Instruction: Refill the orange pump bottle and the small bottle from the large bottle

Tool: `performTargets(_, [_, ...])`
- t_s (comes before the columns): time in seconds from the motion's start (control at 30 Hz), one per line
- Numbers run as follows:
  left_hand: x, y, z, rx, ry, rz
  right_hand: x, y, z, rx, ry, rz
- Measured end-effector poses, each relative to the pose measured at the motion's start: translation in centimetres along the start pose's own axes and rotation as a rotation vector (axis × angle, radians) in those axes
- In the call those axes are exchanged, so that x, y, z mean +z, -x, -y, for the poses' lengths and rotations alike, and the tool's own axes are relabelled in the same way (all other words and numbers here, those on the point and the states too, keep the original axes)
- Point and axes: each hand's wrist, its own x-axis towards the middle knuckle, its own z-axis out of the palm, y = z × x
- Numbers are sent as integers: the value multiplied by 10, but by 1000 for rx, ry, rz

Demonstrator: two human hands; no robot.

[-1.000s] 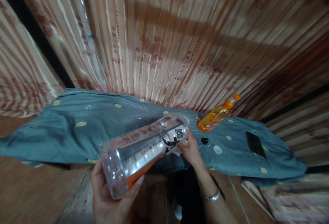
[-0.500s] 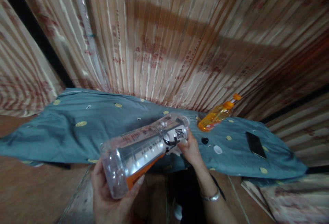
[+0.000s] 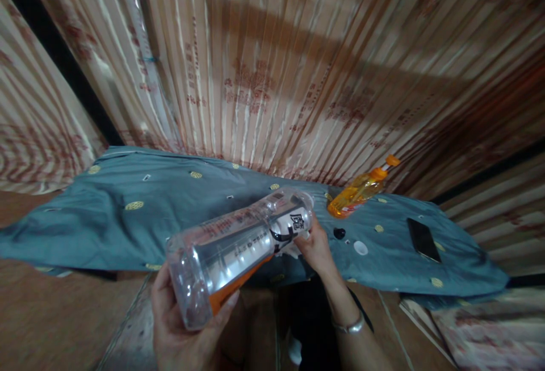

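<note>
A large clear plastic bottle (image 3: 240, 251) with a black, white and orange label lies tilted across both hands, above the blue-green cloth. Its near lower-left end rests in my left hand (image 3: 187, 320), with the fingers and thumb wrapped around it. At the far right end, my right hand (image 3: 315, 246) grips the bottle; some of its fingers are hidden behind. Something white and crumpled (image 3: 290, 249) shows under the bottle by my right hand, too unclear to name. A silver bangle (image 3: 349, 325) circles my right wrist.
On the cloth (image 3: 102, 217) to the right stands a pump bottle of orange liquid (image 3: 357, 195). Nearby lie a small black cap-like piece (image 3: 339, 233), a white disc (image 3: 360, 247) and a black phone (image 3: 423, 239). Behind hangs a patterned curtain (image 3: 264, 75).
</note>
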Motion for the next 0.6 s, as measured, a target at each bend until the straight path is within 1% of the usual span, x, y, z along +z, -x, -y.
performTargets(0.2, [-3, -1, 3, -21, -1, 35, 0, 0, 1, 23, -7, 12])
performTargets(0.37, [-3, -2, 4, 14, -17, 4, 0, -1, 1, 39, 9, 15])
performTargets(0.5, [-3, -1, 3, 8, -26, 30, 0, 0, 1, 36, 8, 22])
performTargets(0.6, [-3, -1, 3, -14, -6, 19, 0, 0, 1, 28, -5, 17])
